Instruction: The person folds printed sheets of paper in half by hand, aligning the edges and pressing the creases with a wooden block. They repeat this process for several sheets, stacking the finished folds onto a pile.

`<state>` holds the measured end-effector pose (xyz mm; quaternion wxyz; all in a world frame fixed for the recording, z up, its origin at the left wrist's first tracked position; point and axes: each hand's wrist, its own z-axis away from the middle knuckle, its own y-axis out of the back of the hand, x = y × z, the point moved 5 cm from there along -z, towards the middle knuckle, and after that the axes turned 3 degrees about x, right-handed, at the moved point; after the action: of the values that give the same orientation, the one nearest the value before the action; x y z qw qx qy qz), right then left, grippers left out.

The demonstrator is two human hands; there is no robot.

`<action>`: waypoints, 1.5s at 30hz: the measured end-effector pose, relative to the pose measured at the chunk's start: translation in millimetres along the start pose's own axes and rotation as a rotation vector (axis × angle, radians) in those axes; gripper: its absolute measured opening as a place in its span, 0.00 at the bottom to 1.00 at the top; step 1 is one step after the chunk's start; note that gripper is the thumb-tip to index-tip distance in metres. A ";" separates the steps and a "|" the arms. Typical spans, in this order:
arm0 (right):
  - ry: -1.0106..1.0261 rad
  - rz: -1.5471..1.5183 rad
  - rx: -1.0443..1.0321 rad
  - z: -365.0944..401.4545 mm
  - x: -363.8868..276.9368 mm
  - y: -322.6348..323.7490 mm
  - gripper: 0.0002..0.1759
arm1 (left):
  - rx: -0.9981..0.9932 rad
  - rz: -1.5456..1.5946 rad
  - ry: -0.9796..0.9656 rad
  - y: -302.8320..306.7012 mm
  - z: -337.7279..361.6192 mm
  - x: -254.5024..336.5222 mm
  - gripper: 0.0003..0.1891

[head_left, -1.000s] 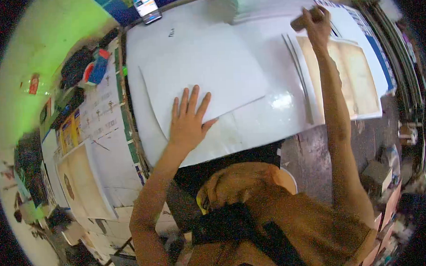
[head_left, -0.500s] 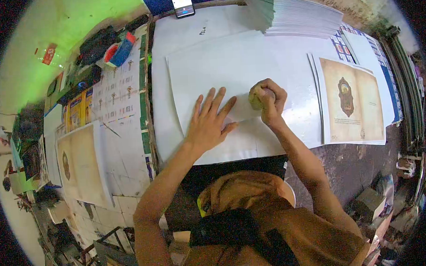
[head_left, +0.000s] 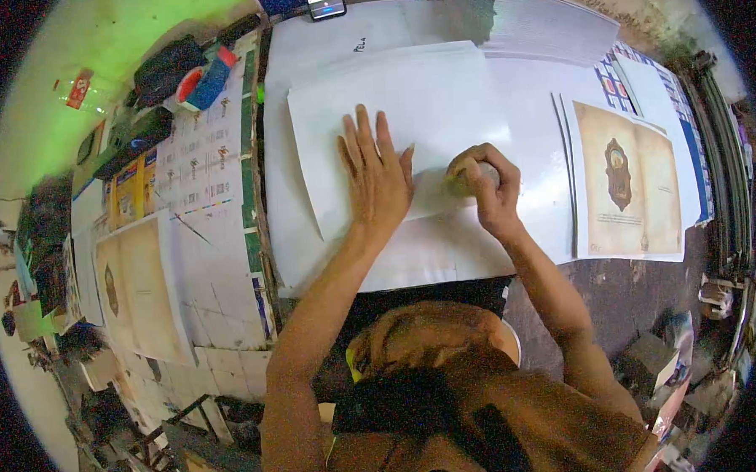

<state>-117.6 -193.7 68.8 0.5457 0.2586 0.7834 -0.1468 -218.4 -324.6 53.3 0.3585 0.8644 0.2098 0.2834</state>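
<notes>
A large white paper sheet (head_left: 439, 90) lies on the smooth white work surface (head_left: 446, 254) in front of me. My left hand (head_left: 377, 185) rests flat on the sheet, palm down, fingers stretched toward the far side. To its right, my right hand (head_left: 496, 189) is wrapped round a rounded greenish-grey wad (head_left: 462, 182), held low against the sheet near its right front part. My fingers cover much of the wad, and its material is unclear.
Printed sheets with an ornate clock picture (head_left: 635, 225) lie at the right; a similar printed sheet (head_left: 140, 288) is on the left table. Behind are a thick stack of white paper (head_left: 546, 26) and a phone (head_left: 326, 4). Tape rolls (head_left: 193, 88) sit at far left.
My left hand has slid a little away from me and to the right over the sheet, turning straighter. My right hand has shifted slightly right with the wad. The view has tilted slightly.
</notes>
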 end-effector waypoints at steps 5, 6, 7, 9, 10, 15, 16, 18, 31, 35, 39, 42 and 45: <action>-0.136 -0.094 -0.023 -15.1 2.3 12.3 0.21 | -0.134 -0.165 -0.005 -13.2 -1.5 -7.0 0.28; -0.243 -0.173 -0.003 -20.8 4.9 13.9 0.27 | -0.182 -0.198 -0.009 -19.0 -1.7 -8.6 0.28; -0.329 -0.501 0.045 -21.9 0.9 13.6 0.32 | -0.158 -0.258 -0.013 -20.9 -2.0 -9.6 0.26; 0.097 -0.445 -0.073 -20.3 -61.0 19.1 0.35 | -0.180 -0.263 0.000 -24.0 -1.1 -9.9 0.26; 0.208 -0.473 -0.154 -16.0 -77.4 18.2 0.34 | -0.184 -0.273 0.016 -26.1 -0.6 -11.6 0.26; -0.101 0.083 -0.197 10.5 1.0 -6.6 0.20 | -0.124 -0.226 -0.002 -21.5 -0.6 -8.4 0.28; -0.156 -0.230 -0.166 7.0 8.0 -1.8 0.20 | -0.114 -0.215 -0.012 -20.5 -1.4 -6.6 0.28; -0.080 -0.085 -0.176 3.6 12.5 -2.6 0.22 | -0.104 -0.230 -0.003 -11.8 -0.7 1.7 0.29; -0.053 0.010 -0.108 13.6 -1.2 17.8 0.15 | -0.188 -0.306 -0.046 -30.5 5.4 20.4 0.28; -0.158 -0.149 -0.100 8.7 9.3 25.0 0.16 | -0.164 -0.308 -0.070 -25.1 3.7 25.0 0.28; 0.280 -0.455 -0.191 1.1 -44.6 53.1 0.09 | -0.191 -0.310 -0.039 -30.0 6.3 19.8 0.28; 0.030 -0.059 -0.118 10.5 -4.3 54.0 0.06 | -0.215 -0.318 -0.057 -34.0 -3.6 23.5 0.28; -0.005 -0.085 0.004 7.5 27.6 50.2 0.14 | -0.233 -0.324 -0.042 -34.0 2.2 22.1 0.29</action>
<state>-90.8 -149.4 43.0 0.5404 0.2260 0.7920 -0.1722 -205.8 -290.9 34.4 0.5012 0.7777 0.3045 0.2265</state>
